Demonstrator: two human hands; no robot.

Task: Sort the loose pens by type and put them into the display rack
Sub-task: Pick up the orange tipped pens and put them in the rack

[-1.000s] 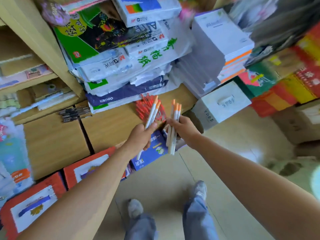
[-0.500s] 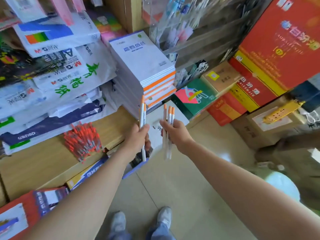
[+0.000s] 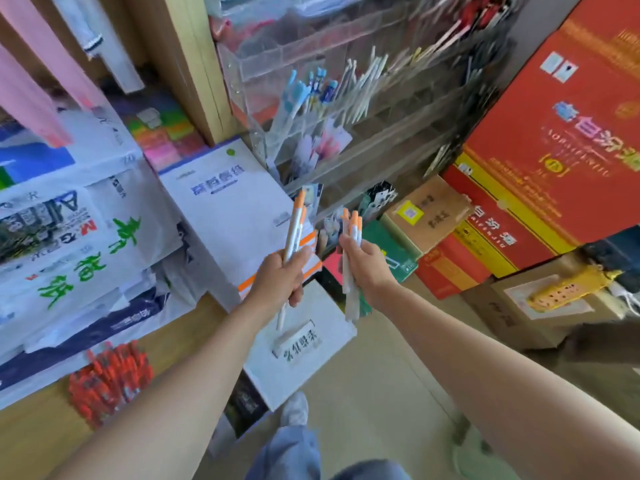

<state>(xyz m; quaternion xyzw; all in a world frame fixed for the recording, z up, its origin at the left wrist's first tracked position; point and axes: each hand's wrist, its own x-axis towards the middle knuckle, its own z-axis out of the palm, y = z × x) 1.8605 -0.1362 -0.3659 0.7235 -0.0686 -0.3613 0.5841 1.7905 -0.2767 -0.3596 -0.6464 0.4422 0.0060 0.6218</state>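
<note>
A heap of red pens (image 3: pixel 107 382) lies on the light wooden worktop (image 3: pixel 38 434) far on the left. The left hand (image 3: pixel 280 282) is closed tight round two white pens with orange tops (image 3: pixel 294 230), tops up, and just beside it the right hand (image 3: pixel 367 268) grips a small bunch of the same white and orange pens (image 3: pixel 351 233). Above and behind both hands stands the clear plastic display rack (image 3: pixel 346 81) with blue and white pens in its slots.
</note>
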